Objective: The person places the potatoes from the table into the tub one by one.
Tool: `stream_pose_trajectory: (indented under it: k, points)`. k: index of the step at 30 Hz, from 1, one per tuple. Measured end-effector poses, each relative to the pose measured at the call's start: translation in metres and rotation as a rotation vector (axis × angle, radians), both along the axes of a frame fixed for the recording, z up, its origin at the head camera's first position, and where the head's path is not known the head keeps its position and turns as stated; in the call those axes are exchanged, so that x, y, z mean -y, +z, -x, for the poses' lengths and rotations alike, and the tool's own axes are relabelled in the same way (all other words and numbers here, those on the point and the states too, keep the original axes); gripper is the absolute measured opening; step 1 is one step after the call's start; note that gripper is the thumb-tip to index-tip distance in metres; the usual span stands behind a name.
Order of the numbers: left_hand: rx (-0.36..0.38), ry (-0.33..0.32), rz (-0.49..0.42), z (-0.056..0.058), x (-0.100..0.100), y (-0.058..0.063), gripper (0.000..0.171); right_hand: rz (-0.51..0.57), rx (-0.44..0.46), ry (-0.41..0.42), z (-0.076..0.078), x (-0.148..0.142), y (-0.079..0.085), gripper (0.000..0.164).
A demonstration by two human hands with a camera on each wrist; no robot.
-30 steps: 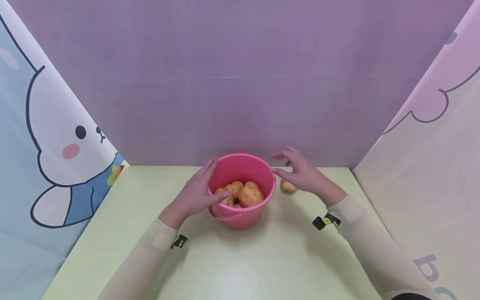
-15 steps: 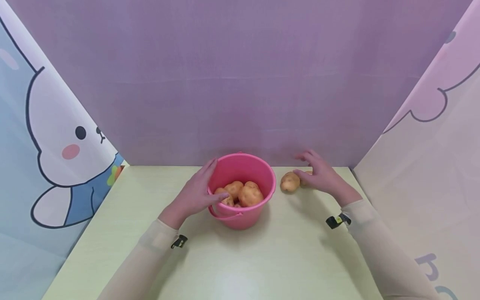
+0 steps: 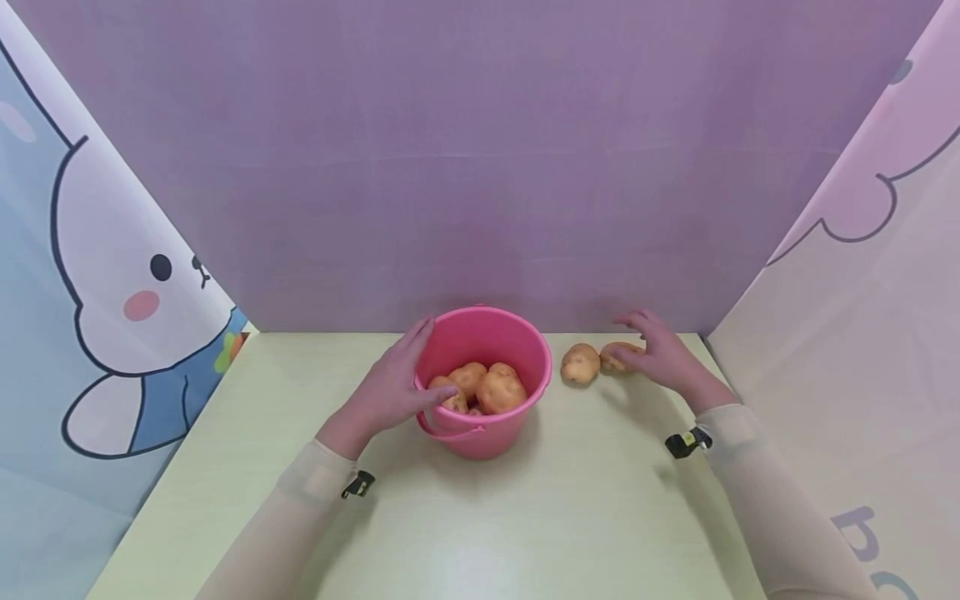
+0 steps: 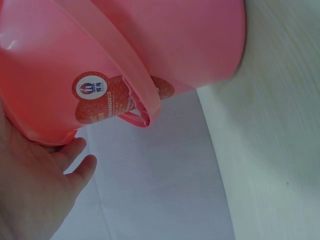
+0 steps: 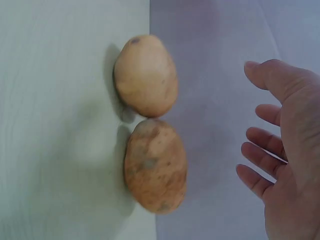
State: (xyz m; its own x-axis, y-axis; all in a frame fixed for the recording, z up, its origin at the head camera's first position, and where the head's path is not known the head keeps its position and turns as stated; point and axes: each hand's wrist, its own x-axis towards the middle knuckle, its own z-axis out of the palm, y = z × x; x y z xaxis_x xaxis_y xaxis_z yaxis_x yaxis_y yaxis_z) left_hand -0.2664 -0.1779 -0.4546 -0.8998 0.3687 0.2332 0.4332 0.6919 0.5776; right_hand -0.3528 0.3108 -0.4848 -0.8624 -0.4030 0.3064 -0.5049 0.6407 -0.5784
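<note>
A pink bucket (image 3: 487, 333) stands on the table with several potatoes (image 3: 501, 390) inside. My left hand (image 3: 386, 387) holds its left side, thumb over the rim and fingers along the outside; the left wrist view shows two fingertips (image 4: 82, 170) by the rim. To the right of the bucket, two potatoes lie side by side: one nearer the bucket (image 3: 581, 364) and a spotted one (image 5: 156, 167) farther right. Above the farther potato hovers my right hand (image 3: 663, 358), fingers spread and loosely bent, holding nothing and apart from both potatoes in the right wrist view.
The pale table (image 3: 480, 517) meets a purple back wall (image 3: 480, 167) just behind the bucket and potatoes. A printed rabbit panel (image 3: 127, 333) closes the left side, a pale printed panel (image 3: 840, 350) the right. The bucket's handle (image 4: 142, 95) hangs down in front.
My right hand has moved right, from beside the bucket's rim to over the farther potato, and the two potatoes have come into fuller view. The left hand and bucket have stayed still.
</note>
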Motion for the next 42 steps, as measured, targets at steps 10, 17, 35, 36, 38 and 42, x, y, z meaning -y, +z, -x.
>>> stream_pose_trajectory:
  k: [10, 17, 35, 36, 38, 42]
  points:
    - [0.014, 0.003, -0.002, -0.001, 0.000, 0.001, 0.122, 0.002, 0.089, -0.037, 0.008, -0.014, -0.019, 0.068]
    - [0.008, -0.002, -0.003, -0.002, 0.000, 0.000, 0.122, 0.068, 0.167, -0.038, 0.012, -0.020, -0.033, 0.071]
    - [0.015, 0.011, 0.002, -0.003, -0.001, 0.003, 0.122, 0.163, 0.323, -0.054, 0.025, -0.027, -0.057, 0.087]
    - [0.013, 0.010, 0.002, -0.003, 0.000, 0.003, 0.122, 0.166, 0.328, -0.054, 0.025, -0.027, -0.058, 0.088]
    - [0.009, 0.009, 0.002, -0.003, 0.000, 0.003, 0.122, 0.165, 0.333, -0.060, 0.026, -0.027, -0.060, 0.089]
    - [0.004, 0.007, 0.006, -0.004, 0.000, 0.003, 0.122, 0.158, 0.337, -0.066, 0.028, -0.025, -0.061, 0.091]
